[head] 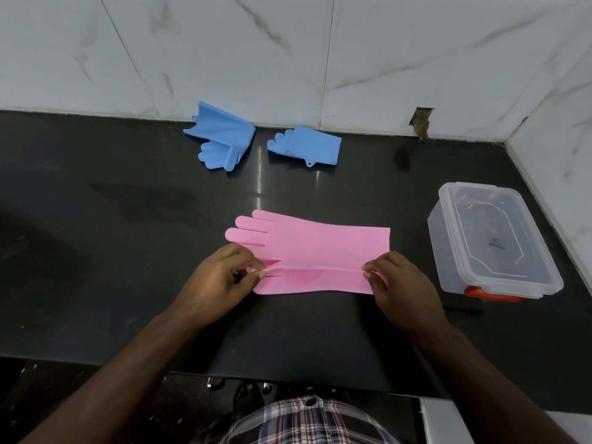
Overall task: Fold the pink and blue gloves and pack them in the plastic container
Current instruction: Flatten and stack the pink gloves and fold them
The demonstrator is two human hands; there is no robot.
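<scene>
Pink glove (315, 248) stretches between left hand (221, 280) and right hand (400, 290), each grip pinching its fold.

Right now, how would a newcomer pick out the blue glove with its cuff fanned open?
Start at the marble wall behind the black counter. Two blue gloves lie at its foot. Take the left blue glove: its ribbed cuff stands fanned open, while the right blue glove lies flat.

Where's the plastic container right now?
In the head view the plastic container sits on the black counter at the right, lid on, beside the pink glove and near the wall corner.
</scene>
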